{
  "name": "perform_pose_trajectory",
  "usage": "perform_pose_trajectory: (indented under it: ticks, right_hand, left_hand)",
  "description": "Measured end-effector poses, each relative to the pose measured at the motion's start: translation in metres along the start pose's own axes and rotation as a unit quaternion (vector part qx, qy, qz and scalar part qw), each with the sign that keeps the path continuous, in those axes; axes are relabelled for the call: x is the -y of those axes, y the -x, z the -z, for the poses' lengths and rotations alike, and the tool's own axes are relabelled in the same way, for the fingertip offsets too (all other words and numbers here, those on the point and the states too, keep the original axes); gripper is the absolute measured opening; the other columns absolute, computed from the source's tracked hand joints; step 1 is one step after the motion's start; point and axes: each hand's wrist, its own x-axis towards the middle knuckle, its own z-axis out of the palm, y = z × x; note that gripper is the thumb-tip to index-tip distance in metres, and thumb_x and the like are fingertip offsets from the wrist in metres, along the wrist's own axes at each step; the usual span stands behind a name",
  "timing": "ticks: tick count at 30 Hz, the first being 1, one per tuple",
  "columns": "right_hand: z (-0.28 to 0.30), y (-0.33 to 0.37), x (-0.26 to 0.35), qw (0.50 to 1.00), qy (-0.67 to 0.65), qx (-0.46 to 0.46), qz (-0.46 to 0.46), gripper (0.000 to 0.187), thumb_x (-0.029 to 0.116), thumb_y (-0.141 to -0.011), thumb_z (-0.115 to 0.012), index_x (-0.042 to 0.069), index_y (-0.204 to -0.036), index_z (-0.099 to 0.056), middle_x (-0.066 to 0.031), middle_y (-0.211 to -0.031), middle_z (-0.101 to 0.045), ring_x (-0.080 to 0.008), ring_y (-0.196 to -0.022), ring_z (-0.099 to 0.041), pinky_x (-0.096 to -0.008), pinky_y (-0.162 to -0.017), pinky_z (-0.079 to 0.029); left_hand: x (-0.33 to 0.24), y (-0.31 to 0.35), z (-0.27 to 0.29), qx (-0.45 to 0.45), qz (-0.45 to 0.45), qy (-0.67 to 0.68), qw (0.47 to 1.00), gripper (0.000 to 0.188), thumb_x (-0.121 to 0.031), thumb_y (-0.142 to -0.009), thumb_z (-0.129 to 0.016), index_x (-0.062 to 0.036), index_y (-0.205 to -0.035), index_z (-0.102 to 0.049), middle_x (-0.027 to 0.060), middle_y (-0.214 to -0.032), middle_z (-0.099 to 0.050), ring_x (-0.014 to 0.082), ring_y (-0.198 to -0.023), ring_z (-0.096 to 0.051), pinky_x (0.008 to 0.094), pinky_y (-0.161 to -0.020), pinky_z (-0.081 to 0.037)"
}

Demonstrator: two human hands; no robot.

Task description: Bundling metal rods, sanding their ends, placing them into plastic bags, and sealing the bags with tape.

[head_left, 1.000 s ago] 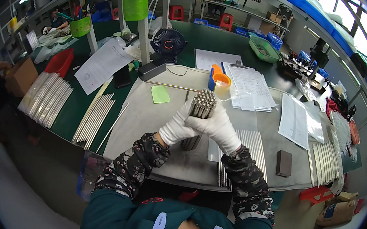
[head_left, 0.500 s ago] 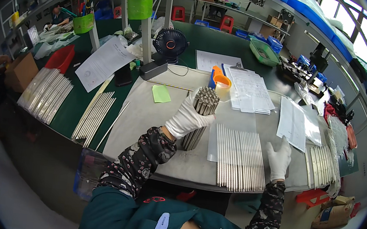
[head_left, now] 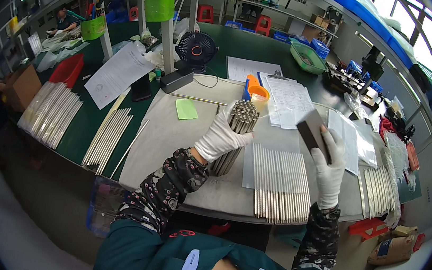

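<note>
Left to right: spare metal rods (head_left: pixel 109 136) lie along the desk's left edge. The left hand (head_left: pixel 221 138), fingers wrapped tight, stands a rod bundle (head_left: pixel 236 132) upright mid-desk — ends levelled. A flat rod row (head_left: pixel 280 182) fills the front edge. The right hand (head_left: pixel 329 166) pinches a dark block (head_left: pixel 313 133) — raised clear.

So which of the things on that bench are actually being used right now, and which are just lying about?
In use:
left hand gripping the rod bundle, stood on end
right hand holding up the dark block
laid-out rods between the hands

Lying about:
fan
green note
papers
orange cup
spare rods on the left
</note>
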Motion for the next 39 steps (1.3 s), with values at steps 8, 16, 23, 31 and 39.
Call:
perform_pose_trajectory:
  ticks: [8, 16, 23, 31, 39]
  right_hand:
    - [-0.066, -0.067, 0.066, 0.972, 0.032, 0.109, 0.206, 0.041, 0.021, -0.065, -0.067, 0.007, -0.102, -0.062, -0.0203, -0.102, -0.053, -0.0338, -0.092, -0.049, -0.0401, -0.084, -0.04]
    - [-0.078, -0.079, 0.066, 0.969, 0.019, 0.096, 0.228, 0.035, 0.02, -0.066, -0.065, 0.007, -0.097, -0.063, -0.0189, -0.094, -0.056, -0.0335, -0.09, -0.051, -0.0392, -0.08, -0.043]
    - [-0.081, -0.069, 0.071, 0.96, -0.059, 0.141, 0.236, 0.035, 0.022, -0.063, -0.067, 0.01, -0.096, -0.064, -0.0195, -0.098, -0.053, -0.0347, -0.092, -0.05, -0.0397, -0.084, -0.041]
    - [-0.075, -0.073, 0.061, 0.972, -0.005, 0.128, 0.196, 0.035, 0.023, -0.067, -0.063, 0.01, -0.1, -0.064, -0.0193, -0.1, -0.055, -0.0339, -0.092, -0.051, -0.0408, -0.082, -0.041]
    - [-0.005, -0.017, -0.112, 0.959, 0.256, -0.013, -0.121, 0.038, 0.027, -0.07, -0.064, 0.004, -0.1, -0.062, -0.0162, -0.098, -0.059, -0.0312, -0.094, -0.052, -0.0383, -0.082, -0.043]
  left_hand:
    - [-0.001, 0.005, 0.001, 0.021, -0.062, -0.011, 0.998, 0.056, -0.006, -0.068, -0.068, -0.0056, -0.116, -0.042, 0.0053, -0.1, -0.054, 0.0133, -0.092, -0.053, 0.0277, -0.08, -0.044]
    - [0.016, 0.002, 0.002, 0.003, -0.087, -0.048, 0.995, 0.061, -0.01, -0.068, -0.071, -0.0055, -0.12, -0.039, 0.0052, -0.1, -0.054, 0.0108, -0.091, -0.053, 0.0262, -0.079, -0.045]
    - [-0.001, 0.006, -0.004, -0.029, -0.073, 0.053, 0.996, 0.055, -0.007, -0.065, -0.07, -0.003, -0.114, -0.044, 0.0057, -0.103, -0.054, 0.012, -0.093, -0.054, 0.0265, -0.079, -0.045]
    - [0.002, 0.007, 0.0, -0.005, -0.025, 0.016, 1.0, 0.052, -0.005, -0.064, -0.068, -0.0041, -0.109, -0.044, 0.0018, -0.092, -0.054, 0.0098, -0.083, -0.052, 0.0256, -0.074, -0.046]
    - [-0.007, 0.004, 0.008, 0.028, 0.015, 0.082, 0.996, 0.027, -0.005, -0.066, -0.068, -0.0049, -0.09, -0.054, -0.0022, -0.075, -0.057, 0.0069, -0.068, -0.054, 0.0231, -0.064, -0.047]
